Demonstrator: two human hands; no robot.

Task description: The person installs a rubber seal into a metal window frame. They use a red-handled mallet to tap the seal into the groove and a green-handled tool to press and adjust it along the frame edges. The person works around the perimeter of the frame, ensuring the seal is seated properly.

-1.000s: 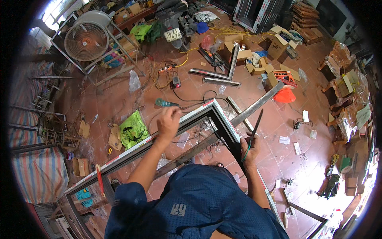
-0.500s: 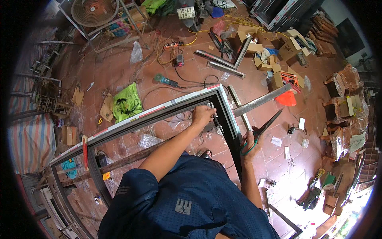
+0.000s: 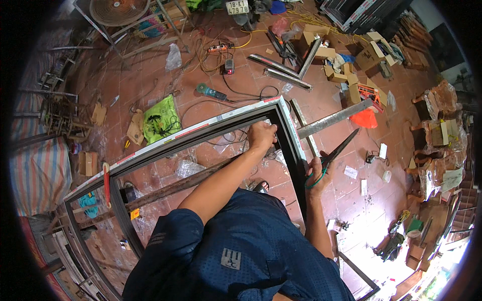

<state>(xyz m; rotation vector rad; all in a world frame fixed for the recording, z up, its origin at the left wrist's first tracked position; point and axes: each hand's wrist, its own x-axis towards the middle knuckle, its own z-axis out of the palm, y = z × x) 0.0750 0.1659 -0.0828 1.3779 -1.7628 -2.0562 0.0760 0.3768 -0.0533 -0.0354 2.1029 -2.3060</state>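
A large dark metal frame (image 3: 201, 134), its outer edge wrapped in white film with red marks, stretches in front of me and off to the left. Inside its far right corner is my left hand (image 3: 262, 135). The fingers there are curled tight against the frame, hiding whatever is in them. My right hand (image 3: 317, 178) grips scissors (image 3: 341, 147) with green handles, just outside the frame's right side. Their long dark blades point away to the far right and look closed. A red-handled clamp-like tool (image 3: 106, 185) hangs over the frame's left part.
A metal bar (image 3: 336, 119) sticks out to the right past the frame's corner. Beyond the frame lie a teal angle grinder (image 3: 211, 92), cables, and a lime-green bag (image 3: 161, 120). Cut profiles (image 3: 273, 69) and open cardboard boxes (image 3: 369, 55) stand farther back.
My left hand's fingers have curled in at the frame's corner, the hand having shifted slightly away from me. The right hand keeps its hold on the scissors. The view has shifted a little.
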